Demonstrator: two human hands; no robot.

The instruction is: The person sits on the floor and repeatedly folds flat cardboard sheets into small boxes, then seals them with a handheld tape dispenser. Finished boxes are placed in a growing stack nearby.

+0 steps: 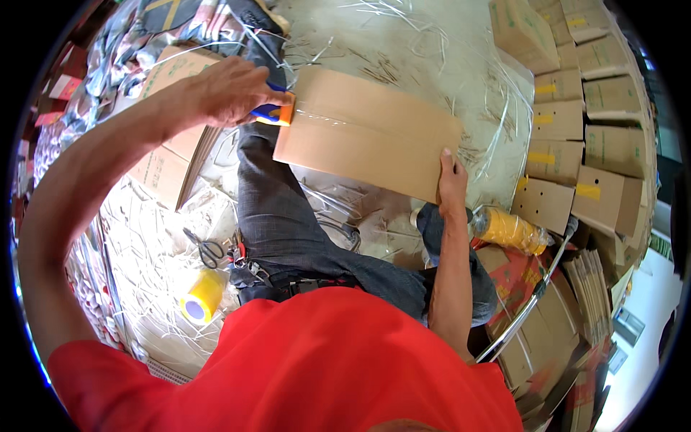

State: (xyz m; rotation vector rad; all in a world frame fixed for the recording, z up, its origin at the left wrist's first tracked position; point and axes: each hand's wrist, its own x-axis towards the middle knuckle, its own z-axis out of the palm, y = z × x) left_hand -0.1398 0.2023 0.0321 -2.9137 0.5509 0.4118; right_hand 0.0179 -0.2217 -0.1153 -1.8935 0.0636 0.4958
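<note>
A brown cardboard box (371, 137) is in front of me, its long face turned up, with a strip of clear tape running along its middle. My left hand (234, 93) is closed round a blue and orange tape dispenser (279, 113), which presses against the box's left end. At the opposite end my right hand (452, 180) grips the edge, thumb on top and fingers mostly hidden behind the cardboard. The underside of the box is out of sight.
Cartons (554, 119) are stacked along the right. Yellow tape rolls (201, 295) and black-handled scissors (209, 248) lie left of my legs. More wrapped yellow rolls (507, 230) and a metal pole (529, 299) are at right. Flat cartons (162, 173) lean at left; straps litter the floor.
</note>
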